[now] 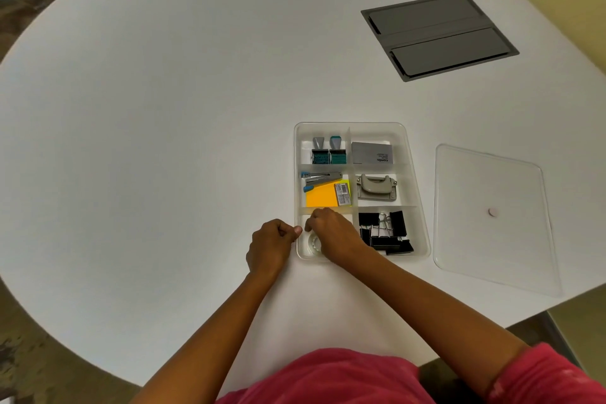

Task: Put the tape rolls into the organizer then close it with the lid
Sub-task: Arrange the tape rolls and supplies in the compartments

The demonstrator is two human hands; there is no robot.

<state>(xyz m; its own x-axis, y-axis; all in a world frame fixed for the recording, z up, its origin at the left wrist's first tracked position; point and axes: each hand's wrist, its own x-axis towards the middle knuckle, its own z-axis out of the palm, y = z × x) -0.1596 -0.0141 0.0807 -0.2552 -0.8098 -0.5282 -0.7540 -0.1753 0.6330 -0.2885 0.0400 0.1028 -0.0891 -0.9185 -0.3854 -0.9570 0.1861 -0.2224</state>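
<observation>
A clear plastic organizer [414, 154] with several compartments sits on the white table. In its near-left compartment lies a clear tape roll [314, 243], partly covered by my right hand [331, 233], whose fingers curl down over that compartment; whether it grips anything is hidden. My left hand [270, 248] rests just outside the organizer's near-left corner, fingers curled, thumb touching the rim. The clear lid [492, 216] with a small round knob lies flat on the table to the right of the organizer.
Other compartments hold stamps [329, 151], a grey box [372, 152], a stapler and orange sticky notes [323, 198], a hole punch [376, 187] and black binder clips [385, 233]. A grey cable hatch [439, 34] is set in the table at the far right.
</observation>
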